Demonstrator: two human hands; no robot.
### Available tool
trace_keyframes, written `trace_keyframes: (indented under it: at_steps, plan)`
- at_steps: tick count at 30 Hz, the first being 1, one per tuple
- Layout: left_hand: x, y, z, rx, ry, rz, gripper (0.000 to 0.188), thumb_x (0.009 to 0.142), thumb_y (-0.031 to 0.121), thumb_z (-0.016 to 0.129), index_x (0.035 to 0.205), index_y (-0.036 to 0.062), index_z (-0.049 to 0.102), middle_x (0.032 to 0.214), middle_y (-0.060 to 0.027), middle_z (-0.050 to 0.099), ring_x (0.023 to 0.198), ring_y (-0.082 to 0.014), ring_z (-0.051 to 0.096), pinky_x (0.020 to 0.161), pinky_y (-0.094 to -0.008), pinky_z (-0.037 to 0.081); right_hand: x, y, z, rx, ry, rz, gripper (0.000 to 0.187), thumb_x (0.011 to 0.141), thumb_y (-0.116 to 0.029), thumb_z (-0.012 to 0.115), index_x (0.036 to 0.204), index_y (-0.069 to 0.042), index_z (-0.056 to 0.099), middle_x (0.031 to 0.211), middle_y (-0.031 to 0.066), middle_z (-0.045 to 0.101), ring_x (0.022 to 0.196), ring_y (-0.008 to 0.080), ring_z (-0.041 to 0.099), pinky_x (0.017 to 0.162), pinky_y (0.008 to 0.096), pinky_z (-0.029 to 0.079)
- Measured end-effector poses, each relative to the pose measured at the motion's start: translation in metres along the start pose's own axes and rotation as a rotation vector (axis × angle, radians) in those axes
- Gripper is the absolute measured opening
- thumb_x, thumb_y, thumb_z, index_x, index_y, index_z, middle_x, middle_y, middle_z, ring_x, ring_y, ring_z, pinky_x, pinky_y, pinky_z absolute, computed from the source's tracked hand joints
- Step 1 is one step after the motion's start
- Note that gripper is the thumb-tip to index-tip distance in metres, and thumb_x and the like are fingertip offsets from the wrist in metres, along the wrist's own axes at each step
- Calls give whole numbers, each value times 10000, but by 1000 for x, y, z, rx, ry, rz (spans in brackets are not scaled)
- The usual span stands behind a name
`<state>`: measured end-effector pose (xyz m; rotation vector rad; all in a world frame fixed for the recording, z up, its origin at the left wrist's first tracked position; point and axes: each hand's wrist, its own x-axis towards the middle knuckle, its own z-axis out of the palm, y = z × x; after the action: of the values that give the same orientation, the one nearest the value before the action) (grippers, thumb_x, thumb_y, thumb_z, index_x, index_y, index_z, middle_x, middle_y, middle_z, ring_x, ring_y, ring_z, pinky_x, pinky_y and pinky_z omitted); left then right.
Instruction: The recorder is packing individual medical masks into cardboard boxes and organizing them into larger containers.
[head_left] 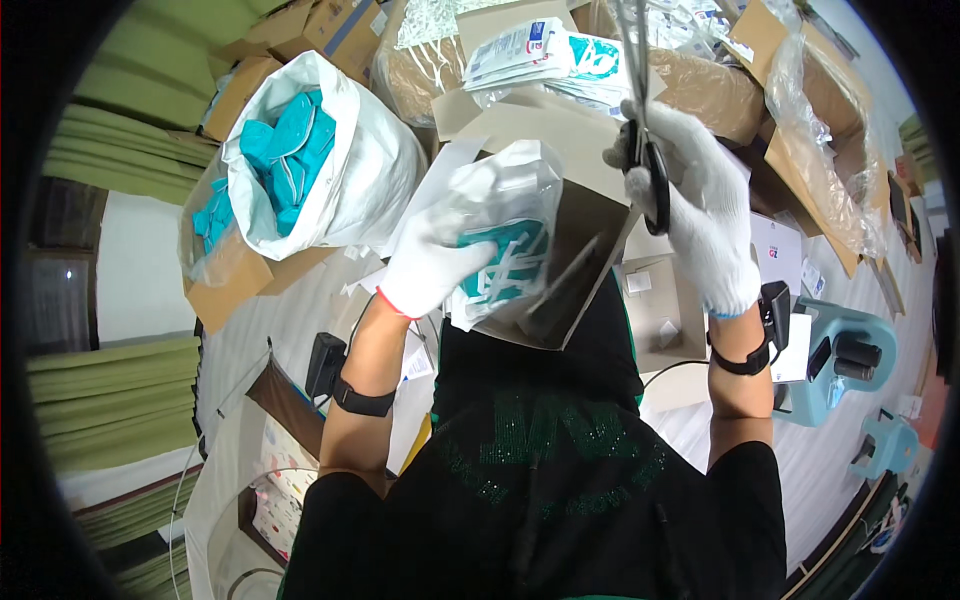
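My left hand (425, 265), in a white knit glove, is closed on a clear plastic packet (515, 265) with a folded teal item and white straps inside. The packet is over an open cardboard box (590, 225) at my lap. My right hand (710, 205), also gloved, grips a pair of scissors (656, 190) by the black handles. The blades point up and away from me, apart from the packet. Whether they are spread is hard to see. Beyond the box lies a pile of similar flat packets (515, 55), white-printed with teal showing.
A white woven sack (375, 170) full of teal fabric pieces (290, 155) stands at the far left. An open carton (820, 160) lined with clear plastic is at the far right. Another open box (670, 310) and a light-blue stool (845, 350) are right of my lap.
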<state>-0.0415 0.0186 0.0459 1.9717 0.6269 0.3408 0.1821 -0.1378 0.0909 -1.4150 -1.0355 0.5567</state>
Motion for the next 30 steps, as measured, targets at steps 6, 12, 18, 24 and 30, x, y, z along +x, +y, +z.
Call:
trace_keyframes:
  at_steps: [6,12,18,24,30]
  plan:
    - [-11,-6,4,-776,-42,-184,519,777,-25,680,1280,-19,554,1155,-102,653,1012,-182,620,922,-330,493,24,3,14,-114,-251,151,341,895,-54,630,1223,10,562,950,30,618,828,75,572,739,198,473]
    - [-2,-24,23,-879,140,36,367,850,51,675,1199,-36,600,1111,-90,663,991,-169,620,883,-303,493,19,-5,25,18,-436,274,292,894,-53,577,1181,-3,592,925,36,666,771,85,588,671,222,487]
    - [-1,-14,15,-948,230,62,342,956,213,555,1208,-15,595,1141,-75,647,1027,-161,599,920,-311,462,17,-18,25,3,-438,299,299,839,-42,685,1124,11,615,894,-10,602,759,56,550,673,185,452]
    - [0,-17,0,-1237,160,51,441,976,260,520,1332,3,491,1223,-105,606,1101,-214,586,979,-351,449,9,-22,-8,-206,-382,71,421,723,56,690,1135,-3,625,1036,88,625,896,150,598,818,275,476]
    - [0,-35,-3,-1299,271,7,496,969,319,548,1369,42,454,1299,-104,565,1168,-228,554,1009,-386,437,7,-44,-20,-503,-565,-122,462,695,-24,687,1154,-53,635,1037,141,669,983,280,637,865,339,505]
